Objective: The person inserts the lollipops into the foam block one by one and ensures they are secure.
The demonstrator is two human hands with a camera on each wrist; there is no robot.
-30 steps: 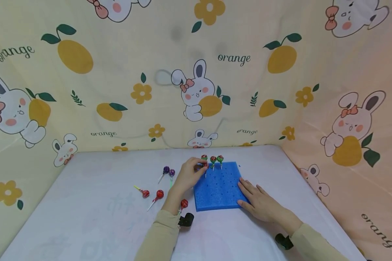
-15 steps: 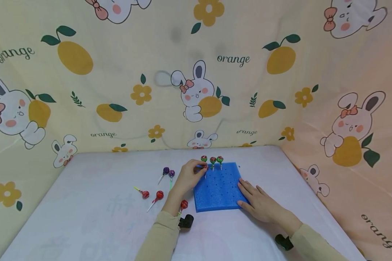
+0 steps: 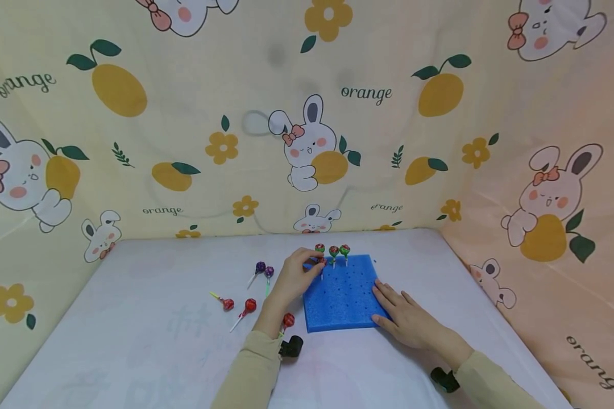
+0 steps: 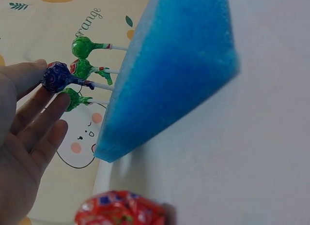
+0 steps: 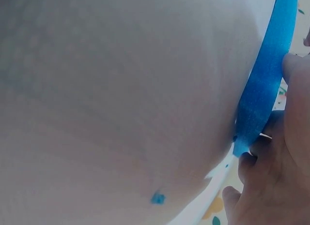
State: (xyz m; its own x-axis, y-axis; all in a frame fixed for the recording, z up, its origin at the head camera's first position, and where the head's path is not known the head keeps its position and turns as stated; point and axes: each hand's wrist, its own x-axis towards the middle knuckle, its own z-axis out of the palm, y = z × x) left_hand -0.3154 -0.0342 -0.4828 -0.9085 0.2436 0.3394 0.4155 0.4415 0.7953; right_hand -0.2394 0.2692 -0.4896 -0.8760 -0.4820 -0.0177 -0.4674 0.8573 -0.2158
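Note:
In the left wrist view, a dark blue-purple lollipop (image 4: 58, 78) stands with its stick in the blue foam block (image 4: 179, 60). My left hand (image 3: 298, 277) pinches the candy end between thumb and fingers, above the block's far left part. Three green-and-red lollipops stand upright close by along the far edge: the left one (image 3: 319, 248), the middle one (image 3: 334, 250) and the right one (image 3: 344, 249). My right hand (image 3: 406, 317) rests with fingers extended against the right side of the block, whose top shows rows of small holes.
Left of the block lie two purple lollipops (image 3: 260, 267) and red lollipops (image 3: 250, 306). Another red lollipop (image 3: 289, 320) lies beside my left wrist. In the right wrist view, a small blue scrap (image 5: 158, 198) lies on the white tabletop. A patterned cloth (image 3: 368, 142) rises behind.

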